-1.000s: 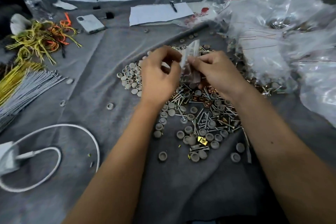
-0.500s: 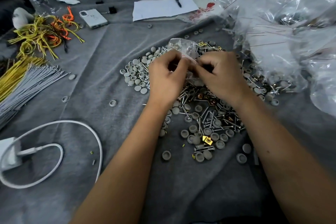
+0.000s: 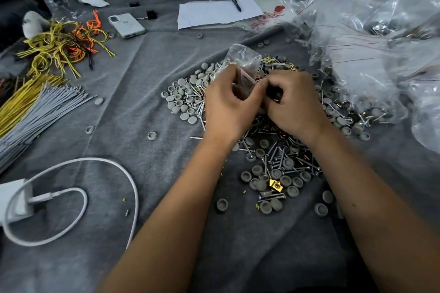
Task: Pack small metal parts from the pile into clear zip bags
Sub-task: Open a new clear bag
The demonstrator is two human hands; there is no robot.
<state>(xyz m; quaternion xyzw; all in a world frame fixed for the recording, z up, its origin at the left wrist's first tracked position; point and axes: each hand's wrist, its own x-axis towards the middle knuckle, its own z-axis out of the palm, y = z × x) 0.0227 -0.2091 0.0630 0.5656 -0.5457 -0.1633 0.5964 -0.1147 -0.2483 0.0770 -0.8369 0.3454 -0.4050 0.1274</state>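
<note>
Both hands are up over the pile (image 3: 273, 157) of screws and grey caps on the grey cloth (image 3: 147, 93). The left hand (image 3: 229, 107) pinches a small clear bag (image 3: 242, 59) with its fingers curled round it — the right hand (image 3: 294, 104) is curled too, pinching the bag's lower edge right beside the left.

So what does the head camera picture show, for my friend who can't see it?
Two hands, the left hand and right hand, hold a small clear bag above a pile of screws and grey caps on a grey cloth. Wires, a phone and a white cable lie to the left.
</note>
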